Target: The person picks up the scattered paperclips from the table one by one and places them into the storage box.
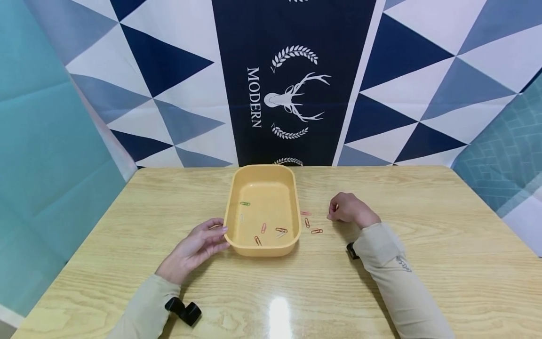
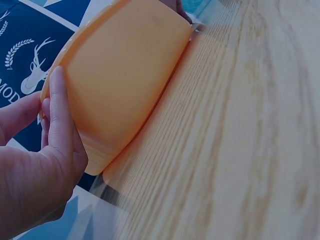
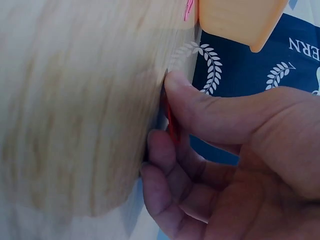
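A yellow plastic tray stands on the wooden table with several paper clips in it, among them a green paper clip and a pink paper clip. My left hand pinches the tray's left rim, thumb on one side and fingers on the other, as the left wrist view shows. To the right of the tray, my right hand is low at the tabletop. Between its thumb and fingers it pinches a red paper clip, partly hidden by the fingertips.
Between the tray and my right hand lie a pink paper clip and red ones, including a red paper clip nearest that hand. A patterned cloth hangs behind the table. Both sleeves carry black wrist devices.
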{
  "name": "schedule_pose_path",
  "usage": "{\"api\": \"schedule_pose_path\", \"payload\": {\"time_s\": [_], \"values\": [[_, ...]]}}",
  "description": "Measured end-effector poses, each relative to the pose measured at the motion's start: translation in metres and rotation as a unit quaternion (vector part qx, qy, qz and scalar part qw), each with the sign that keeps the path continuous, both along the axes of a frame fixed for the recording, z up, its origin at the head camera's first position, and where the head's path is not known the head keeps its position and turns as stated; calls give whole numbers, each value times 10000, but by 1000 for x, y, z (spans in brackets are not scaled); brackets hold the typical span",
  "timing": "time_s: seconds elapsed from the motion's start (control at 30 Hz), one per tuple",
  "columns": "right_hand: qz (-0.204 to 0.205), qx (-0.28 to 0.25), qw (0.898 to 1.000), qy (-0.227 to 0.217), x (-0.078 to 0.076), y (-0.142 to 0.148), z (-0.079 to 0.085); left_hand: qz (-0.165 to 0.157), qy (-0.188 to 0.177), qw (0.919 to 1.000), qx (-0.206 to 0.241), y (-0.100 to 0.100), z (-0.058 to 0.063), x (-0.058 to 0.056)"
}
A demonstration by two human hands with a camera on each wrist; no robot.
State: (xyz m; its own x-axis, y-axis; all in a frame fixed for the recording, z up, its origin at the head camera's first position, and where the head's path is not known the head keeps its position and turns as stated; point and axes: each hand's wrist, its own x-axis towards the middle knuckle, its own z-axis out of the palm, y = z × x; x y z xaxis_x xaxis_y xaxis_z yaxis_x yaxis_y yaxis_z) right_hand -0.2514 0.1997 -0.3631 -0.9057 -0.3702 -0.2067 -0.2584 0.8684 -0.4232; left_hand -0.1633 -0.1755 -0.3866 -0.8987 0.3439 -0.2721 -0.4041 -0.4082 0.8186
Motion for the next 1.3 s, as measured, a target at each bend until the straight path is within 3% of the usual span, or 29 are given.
{"api": "schedule_pose_path", "payload": {"time_s": [0.33,0.43,0.9,1.07,1.3], "values": [[541,131,9981,-272,2,3,8,47,-174,9997,175,0,1,-1],[534,34,9980,-344,0,5,9,99,-287,9992,246,0,2,-2],[167,-931,9941,-533,-6,13,2,132,-259,9994,165,-1,-1,0],[-135,-1317,9890,-660,-5,9,4,95,-170,9998,-16,-1,-1,1],[-472,-2214,9736,-278,-1,0,9,133,-309,9992,218,-1,0,0]]}}
